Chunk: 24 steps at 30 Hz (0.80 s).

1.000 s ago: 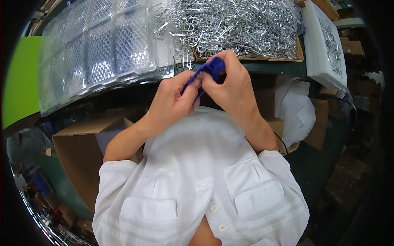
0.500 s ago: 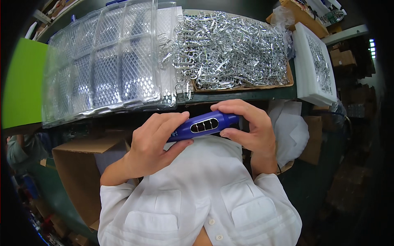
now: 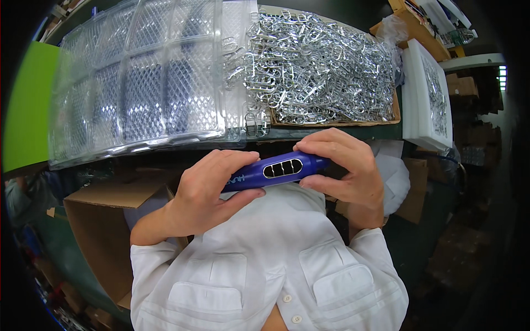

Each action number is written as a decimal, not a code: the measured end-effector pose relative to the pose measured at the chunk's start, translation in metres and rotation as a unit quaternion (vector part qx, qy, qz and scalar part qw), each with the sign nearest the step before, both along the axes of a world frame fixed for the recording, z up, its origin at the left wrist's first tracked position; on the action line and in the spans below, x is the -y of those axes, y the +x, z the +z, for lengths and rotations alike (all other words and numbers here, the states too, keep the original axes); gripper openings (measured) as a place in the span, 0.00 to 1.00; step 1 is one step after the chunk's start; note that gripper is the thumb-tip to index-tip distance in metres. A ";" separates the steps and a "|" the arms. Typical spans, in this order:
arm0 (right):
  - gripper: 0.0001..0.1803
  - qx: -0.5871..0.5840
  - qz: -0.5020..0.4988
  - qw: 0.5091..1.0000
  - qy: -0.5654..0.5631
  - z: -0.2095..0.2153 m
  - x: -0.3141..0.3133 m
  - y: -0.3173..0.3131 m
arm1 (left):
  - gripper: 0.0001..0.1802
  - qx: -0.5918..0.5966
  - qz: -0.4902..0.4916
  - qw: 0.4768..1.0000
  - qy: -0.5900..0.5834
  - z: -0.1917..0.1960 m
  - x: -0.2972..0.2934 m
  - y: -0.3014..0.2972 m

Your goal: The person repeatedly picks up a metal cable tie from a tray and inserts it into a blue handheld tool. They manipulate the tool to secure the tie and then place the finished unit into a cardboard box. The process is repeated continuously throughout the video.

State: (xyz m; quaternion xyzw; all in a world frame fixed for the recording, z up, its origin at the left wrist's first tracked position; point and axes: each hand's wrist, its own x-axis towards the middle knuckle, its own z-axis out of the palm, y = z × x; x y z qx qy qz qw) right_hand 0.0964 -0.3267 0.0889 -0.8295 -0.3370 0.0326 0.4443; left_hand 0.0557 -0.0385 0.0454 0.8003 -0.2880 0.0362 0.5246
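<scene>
- The blue handle (image 3: 276, 171) is smooth, glossy plastic; its oval window is rimmed in pale plastic with dark openings.
- The metal clips (image 3: 323, 71) are bright, polished, chrome-like wire, heaped and glinting.
- The tray (image 3: 395, 113) under them is brown, matt cardboard.
- The blister sheets (image 3: 138, 83) are clear, shiny plastic, moulded with a fine diamond texture.
- The white block (image 3: 428, 102) looks like matt foam.
- The shirt (image 3: 265, 265) is white woven cloth, soft and matt, with small plastic buttons.
- The open box (image 3: 105, 220) is plain, dull brown cardboard.
- The green panel (image 3: 27, 105) is flat and matt.
</scene>
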 end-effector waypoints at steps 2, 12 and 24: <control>0.30 0.004 0.005 1.000 -0.011 0.002 -0.003 0.005 | 0.36 0.003 -0.003 1.000 -0.012 0.000 -0.003 0.004; 0.30 0.029 0.051 0.994 -0.087 0.026 -0.023 0.022 | 0.24 0.175 0.011 0.983 0.050 -0.004 -0.014 0.008; 0.24 0.143 -0.157 0.967 -0.141 0.056 -0.006 0.165 | 0.35 0.404 0.311 0.857 0.069 -0.010 -0.080 -0.025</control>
